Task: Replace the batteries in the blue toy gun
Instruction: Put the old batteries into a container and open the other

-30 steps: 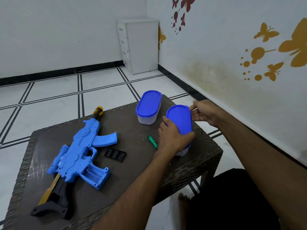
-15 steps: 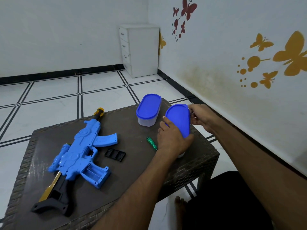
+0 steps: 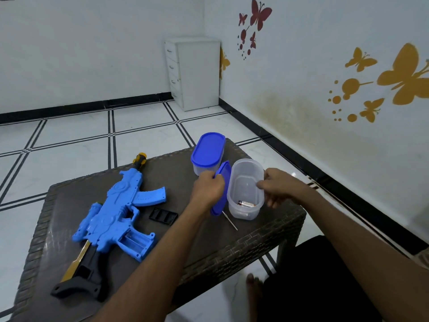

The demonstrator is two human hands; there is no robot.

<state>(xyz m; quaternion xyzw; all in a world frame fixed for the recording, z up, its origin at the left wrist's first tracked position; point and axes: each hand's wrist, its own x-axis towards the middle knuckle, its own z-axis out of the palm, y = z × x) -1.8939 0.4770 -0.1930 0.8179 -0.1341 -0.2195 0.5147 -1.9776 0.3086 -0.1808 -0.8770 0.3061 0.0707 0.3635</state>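
Observation:
The blue toy gun lies on the left of the brown table, its battery compartment open and facing up. The black compartment cover lies beside it. My left hand grips a blue lid, held on edge just left of an open clear container. A battery lies at the container's bottom. My right hand holds the container's right wall. A thin screwdriver shaft pokes out below the lid.
A second clear container with its blue lid on stands at the table's far edge. A white drawer cabinet is in the room's corner. The wall with butterfly stickers runs along the right.
My left hand has lifted the blue lid off the near container and tipped it upright to the left. The container now stands open, with my right hand on its side.

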